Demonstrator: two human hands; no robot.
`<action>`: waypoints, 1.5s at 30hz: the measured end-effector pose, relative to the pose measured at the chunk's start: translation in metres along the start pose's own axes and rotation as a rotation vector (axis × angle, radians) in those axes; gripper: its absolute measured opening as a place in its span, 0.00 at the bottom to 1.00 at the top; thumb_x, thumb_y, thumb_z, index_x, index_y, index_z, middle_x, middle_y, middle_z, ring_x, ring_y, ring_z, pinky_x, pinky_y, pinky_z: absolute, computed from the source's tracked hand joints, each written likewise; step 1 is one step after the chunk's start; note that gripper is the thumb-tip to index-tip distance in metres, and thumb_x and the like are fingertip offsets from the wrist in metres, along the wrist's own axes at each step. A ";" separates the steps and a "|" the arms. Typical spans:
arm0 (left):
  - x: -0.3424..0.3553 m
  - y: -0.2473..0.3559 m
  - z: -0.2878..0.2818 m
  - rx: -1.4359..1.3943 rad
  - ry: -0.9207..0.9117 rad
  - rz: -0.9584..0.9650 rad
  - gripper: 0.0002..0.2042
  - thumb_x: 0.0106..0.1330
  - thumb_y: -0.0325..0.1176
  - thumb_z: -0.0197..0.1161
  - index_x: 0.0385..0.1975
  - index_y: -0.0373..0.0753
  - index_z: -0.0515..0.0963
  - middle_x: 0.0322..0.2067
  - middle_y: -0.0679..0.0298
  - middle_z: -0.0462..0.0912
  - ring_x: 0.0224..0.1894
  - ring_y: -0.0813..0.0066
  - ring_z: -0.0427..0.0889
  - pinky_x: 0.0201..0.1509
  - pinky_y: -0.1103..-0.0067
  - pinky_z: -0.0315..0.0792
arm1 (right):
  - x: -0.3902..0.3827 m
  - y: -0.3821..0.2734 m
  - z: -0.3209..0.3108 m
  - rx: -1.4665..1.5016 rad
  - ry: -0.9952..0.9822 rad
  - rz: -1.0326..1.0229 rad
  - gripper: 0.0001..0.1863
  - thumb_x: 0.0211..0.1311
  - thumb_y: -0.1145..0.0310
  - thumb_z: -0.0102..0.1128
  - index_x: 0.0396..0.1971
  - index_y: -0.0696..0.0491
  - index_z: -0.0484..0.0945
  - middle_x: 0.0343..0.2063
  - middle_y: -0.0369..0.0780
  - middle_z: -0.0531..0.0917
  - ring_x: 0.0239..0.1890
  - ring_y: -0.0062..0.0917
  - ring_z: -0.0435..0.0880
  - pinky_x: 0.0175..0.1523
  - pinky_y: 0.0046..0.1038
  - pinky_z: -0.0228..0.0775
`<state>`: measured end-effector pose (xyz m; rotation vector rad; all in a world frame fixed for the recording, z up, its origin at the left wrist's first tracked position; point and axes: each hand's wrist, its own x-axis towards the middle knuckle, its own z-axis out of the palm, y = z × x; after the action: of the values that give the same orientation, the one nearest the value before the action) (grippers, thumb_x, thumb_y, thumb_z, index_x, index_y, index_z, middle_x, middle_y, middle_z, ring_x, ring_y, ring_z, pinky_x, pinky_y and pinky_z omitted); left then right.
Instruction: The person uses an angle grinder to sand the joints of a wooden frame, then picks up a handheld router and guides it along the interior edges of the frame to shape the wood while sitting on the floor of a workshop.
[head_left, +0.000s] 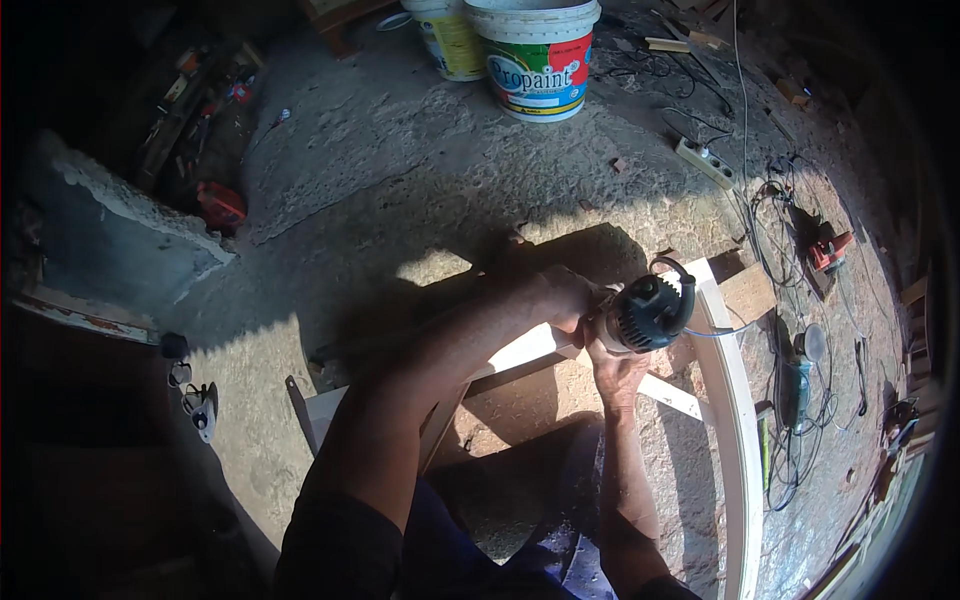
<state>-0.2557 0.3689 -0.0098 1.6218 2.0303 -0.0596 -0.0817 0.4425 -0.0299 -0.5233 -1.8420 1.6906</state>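
Both my hands grip a power tool that looks like a trim router, with a black vented motor cap and a cord curving from its top. My left hand closes on its far left side, the arm reaching across. Lower down, my right hand wraps the near side of its body. The tool stands over a pale wooden frame by its far right corner; the motor cap hides its base and the contact point. A cross rail of the frame runs left beneath my left forearm.
Two paint buckets stand beyond. At the right lie a power strip, a red power tool, a teal angle grinder and tangled cords. A wood block sits beside the frame; a rough low wall is at left.
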 end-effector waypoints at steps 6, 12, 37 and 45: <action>-0.076 -0.031 0.060 0.129 -0.117 -0.054 0.24 0.61 0.47 0.69 0.58 0.53 0.78 0.50 0.62 0.87 0.55 0.57 0.84 0.54 0.66 0.80 | -0.068 0.034 0.056 -0.153 -0.033 -0.030 0.25 0.50 0.66 0.78 0.49 0.55 0.81 0.43 0.41 0.85 0.46 0.33 0.84 0.56 0.34 0.74; -0.193 -0.034 0.097 -0.370 0.169 -0.082 0.23 0.57 0.50 0.70 0.53 0.52 0.82 0.51 0.63 0.87 0.53 0.55 0.84 0.53 0.68 0.79 | -0.133 0.025 0.119 -0.283 -0.114 -0.044 0.35 0.47 0.60 0.81 0.55 0.55 0.77 0.49 0.47 0.81 0.51 0.42 0.82 0.58 0.39 0.72; -0.314 -0.028 0.128 -0.514 0.069 -0.296 0.31 0.54 0.49 0.77 0.60 0.53 0.78 0.51 0.60 0.86 0.55 0.68 0.82 0.62 0.71 0.73 | -0.208 0.041 0.197 0.009 -0.234 0.013 0.43 0.46 0.54 0.84 0.60 0.55 0.72 0.52 0.45 0.77 0.57 0.39 0.78 0.61 0.38 0.71; -0.373 -0.036 0.172 -0.656 0.102 -0.385 0.23 0.65 0.47 0.69 0.58 0.47 0.79 0.52 0.61 0.85 0.54 0.66 0.81 0.63 0.75 0.72 | -0.233 -0.045 0.231 -0.121 -0.332 -0.251 0.44 0.43 0.56 0.85 0.61 0.54 0.71 0.49 0.47 0.78 0.53 0.43 0.79 0.56 0.42 0.70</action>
<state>-0.1740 -0.0358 -0.0072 0.8391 2.1028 0.5058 -0.0507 0.1126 -0.0277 -0.0515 -2.1510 1.5724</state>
